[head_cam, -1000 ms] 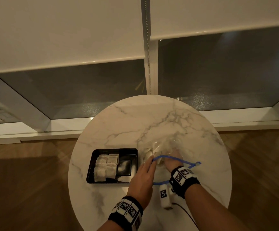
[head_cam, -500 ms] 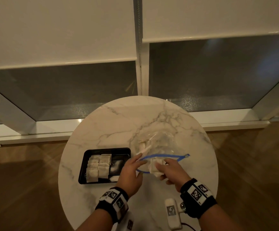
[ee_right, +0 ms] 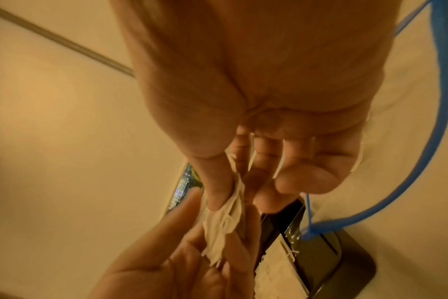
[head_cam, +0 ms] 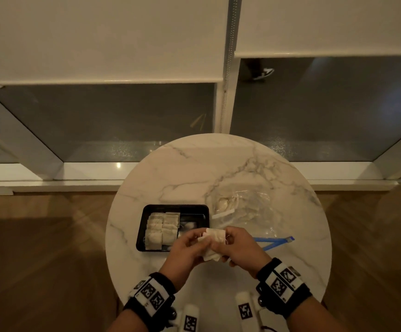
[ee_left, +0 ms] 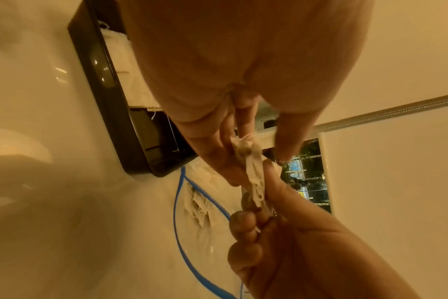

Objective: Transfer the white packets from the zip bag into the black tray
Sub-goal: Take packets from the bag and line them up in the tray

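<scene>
Already black tray holds packets; zip bag one.

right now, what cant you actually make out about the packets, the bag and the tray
- How many white packets the left hand and right hand hold: head view, fingers cover them; wrist views blurred, edge-on.
- How many packets remain in the zip bag: head view, crumpled clear plastic, dim light.
- Near right corner of the black tray: head view, behind the left hand.
- Count of packets stacked in the tray: too small, overlapping.
</scene>
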Available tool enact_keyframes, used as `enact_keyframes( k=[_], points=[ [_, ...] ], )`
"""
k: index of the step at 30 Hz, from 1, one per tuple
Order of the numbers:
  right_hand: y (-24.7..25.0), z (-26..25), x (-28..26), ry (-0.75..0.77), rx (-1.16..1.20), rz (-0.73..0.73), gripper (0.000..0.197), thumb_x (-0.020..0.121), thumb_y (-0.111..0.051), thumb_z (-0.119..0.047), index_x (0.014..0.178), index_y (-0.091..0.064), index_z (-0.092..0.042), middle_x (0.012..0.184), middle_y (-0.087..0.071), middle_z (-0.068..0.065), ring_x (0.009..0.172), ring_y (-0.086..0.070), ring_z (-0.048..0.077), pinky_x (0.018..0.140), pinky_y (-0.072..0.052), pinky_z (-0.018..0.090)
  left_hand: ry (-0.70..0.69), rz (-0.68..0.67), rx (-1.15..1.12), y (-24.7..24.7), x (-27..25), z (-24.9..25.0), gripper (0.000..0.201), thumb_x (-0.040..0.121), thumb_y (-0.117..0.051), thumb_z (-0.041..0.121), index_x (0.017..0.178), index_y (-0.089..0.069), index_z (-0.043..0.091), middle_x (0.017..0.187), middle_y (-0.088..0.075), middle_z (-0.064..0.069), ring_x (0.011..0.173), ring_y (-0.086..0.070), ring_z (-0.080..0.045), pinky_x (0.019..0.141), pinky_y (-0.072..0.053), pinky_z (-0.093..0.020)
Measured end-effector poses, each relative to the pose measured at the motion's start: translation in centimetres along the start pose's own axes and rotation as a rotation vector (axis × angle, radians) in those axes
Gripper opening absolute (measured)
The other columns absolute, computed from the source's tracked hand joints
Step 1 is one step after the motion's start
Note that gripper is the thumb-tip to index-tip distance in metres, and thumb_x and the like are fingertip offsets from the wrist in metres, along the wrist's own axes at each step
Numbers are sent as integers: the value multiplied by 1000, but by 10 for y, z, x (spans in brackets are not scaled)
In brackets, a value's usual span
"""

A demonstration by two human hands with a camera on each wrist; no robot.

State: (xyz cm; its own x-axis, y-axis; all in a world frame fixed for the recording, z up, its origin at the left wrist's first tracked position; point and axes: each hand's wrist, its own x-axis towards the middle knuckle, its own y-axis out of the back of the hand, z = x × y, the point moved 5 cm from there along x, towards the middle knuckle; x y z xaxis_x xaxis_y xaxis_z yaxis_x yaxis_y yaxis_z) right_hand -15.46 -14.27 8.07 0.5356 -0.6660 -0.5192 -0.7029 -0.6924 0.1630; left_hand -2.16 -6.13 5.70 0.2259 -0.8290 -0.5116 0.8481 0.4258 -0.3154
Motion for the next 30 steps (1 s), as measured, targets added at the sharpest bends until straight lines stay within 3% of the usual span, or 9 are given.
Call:
enact_keyframes(
  k=[2,6,9,16,19,21,24,27,30],
  points=[
    [-13,-5,3,18,-24,25,22,87,-74,-25,98,-64,-9,85,-73,18,61,-63,14,48,-47,24,-23,9,14,14,-1,-1,32,91,-67,10,122,-63,3,115,-71,-22,105,-69,-36,85,-58,-41],
    [-37,-14,7,50,5,-10,16,92,-68,-29,98,-67,-13,77,-71,7,63,-63,13,51,-47,25,-37,35,-21,44,-4,0,28,93,-64,6,121,-63,3,113,-71,-23,102,-70,-35,86,-58,-42],
    [-51,-18,12,46,5,5,19,98,-58,-27,95,-68,-11,80,-69,12,66,-62,14,52,-46,23,-22,34,-35,66,-7,-1,30,93,-65,4,122,-61,0,112,-71,-23,104,-69,-36,86,-58,-41],
    [-92,-23,30,19,59,63,16,95,-63,-22,87,-73,-13,83,-73,11,69,-65,14,55,-49,23,33,56,-101,118,-14,-12,34,91,-65,2,125,-61,-1,115,-71,-22,113,-65,-39,99,-53,-47],
    [-102,-20,45,4,121,142,12,94,-63,-17,88,-72,-11,78,-72,7,70,-67,14,59,-54,28,44,93,-132,138,-17,-12,30,92,-63,0,122,-63,-2,113,-72,-22,108,-68,-38,90,-57,-42],
    [-108,-14,57,-31,178,172,10,95,-62,-14,93,-70,-9,77,-72,6,70,-67,13,63,-56,31,47,143,-151,154,-19,-13,25,93,-61,-1,118,-64,-2,111,-71,-25,100,-69,-36,77,-62,-37],
    [-110,-3,75,-70,209,233,10,98,-58,-13,98,-67,-8,83,-71,10,72,-67,15,61,-55,27,57,215,-186,176,-20,-14,19,94,-59,-3,112,-65,-2,112,-70,-28,97,-68,-38,66,-60,-32],
    [-111,7,93,-65,84,231,10,98,-56,-13,95,-65,-12,84,-69,13,70,-64,17,61,-56,29,45,283,-189,191,-21,-11,16,94,-58,-4,107,-65,3,104,-72,-22,82,-73,-28,60,-59,-28],
    [-115,17,111,-23,-198,171,10,96,-58,-15,91,-64,-20,77,-67,8,65,-62,15,60,-53,30,35,331,-149,205,-20,-11,16,95,-57,-4,107,-64,5,101,-71,-17,69,-74,-18,56,-57,-23]
  ],
)
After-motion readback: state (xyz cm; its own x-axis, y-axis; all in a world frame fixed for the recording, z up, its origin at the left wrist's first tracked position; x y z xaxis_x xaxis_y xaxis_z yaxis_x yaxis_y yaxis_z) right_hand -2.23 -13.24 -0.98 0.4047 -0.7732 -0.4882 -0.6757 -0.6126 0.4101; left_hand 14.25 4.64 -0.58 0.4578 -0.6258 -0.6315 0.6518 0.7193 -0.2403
